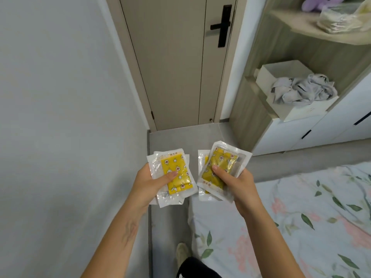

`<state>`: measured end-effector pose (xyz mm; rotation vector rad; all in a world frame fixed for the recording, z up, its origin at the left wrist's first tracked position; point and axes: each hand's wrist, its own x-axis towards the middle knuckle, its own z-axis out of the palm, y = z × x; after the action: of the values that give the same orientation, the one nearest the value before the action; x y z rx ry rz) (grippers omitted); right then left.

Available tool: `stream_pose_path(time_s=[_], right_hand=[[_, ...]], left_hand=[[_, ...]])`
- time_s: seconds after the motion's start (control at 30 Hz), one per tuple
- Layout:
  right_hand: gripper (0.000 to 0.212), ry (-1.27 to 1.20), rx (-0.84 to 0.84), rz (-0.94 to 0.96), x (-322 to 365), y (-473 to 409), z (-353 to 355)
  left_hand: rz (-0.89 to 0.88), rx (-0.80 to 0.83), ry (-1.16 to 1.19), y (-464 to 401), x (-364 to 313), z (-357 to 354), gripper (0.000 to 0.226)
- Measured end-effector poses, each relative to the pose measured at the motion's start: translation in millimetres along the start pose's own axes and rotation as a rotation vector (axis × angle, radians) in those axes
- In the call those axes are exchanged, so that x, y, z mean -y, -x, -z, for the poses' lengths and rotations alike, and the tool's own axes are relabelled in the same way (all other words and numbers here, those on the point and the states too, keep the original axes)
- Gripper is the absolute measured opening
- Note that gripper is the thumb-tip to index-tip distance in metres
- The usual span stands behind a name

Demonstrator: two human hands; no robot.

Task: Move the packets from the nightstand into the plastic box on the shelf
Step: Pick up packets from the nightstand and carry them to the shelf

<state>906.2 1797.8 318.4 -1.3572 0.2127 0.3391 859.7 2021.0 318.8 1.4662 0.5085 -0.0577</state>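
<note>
My left hand (149,182) holds a small stack of clear packets with yellow star-patterned inserts (176,173), thumb pressed on top. My right hand (239,182) grips a second stack of the same packets (219,166), thumb on the top one. Both stacks are held at waist height over the grey floor, side by side and apart. On the shelf unit at the right stands a white open box (281,70) with crumpled grey cloth (303,88) in it. The nightstand is out of view.
A closed beige door with a black handle (221,26) is straight ahead. A grey wall runs along the left. The bed with floral bedding (301,217) fills the lower right. An upper shelf holds a clear plastic bag (341,19). My foot (183,251) is on the floor.
</note>
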Motion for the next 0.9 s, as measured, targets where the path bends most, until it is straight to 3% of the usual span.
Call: stream_pose_path(time_s=[0.43, 0.8, 0.9], right_hand=[[0.009, -0.010, -0.130, -0.016, 63.0, -184.6, -27.5], [0.012, -0.104, -0.309, 0.069, 119.4, -380.3, -66.8], [0.010, -0.108, -0.342, 0.062, 139.5, -422.0, -70.8]], left_hand=[[0.033, 0.105, 0.053, -205.5, -91.7, -23.2, 0.045], [0.020, 0.290, -0.016, -446.8, -168.4, -38.4, 0.034], [0.002, 0.325, -0.046, -503.1, -201.6, -48.2, 0.040]])
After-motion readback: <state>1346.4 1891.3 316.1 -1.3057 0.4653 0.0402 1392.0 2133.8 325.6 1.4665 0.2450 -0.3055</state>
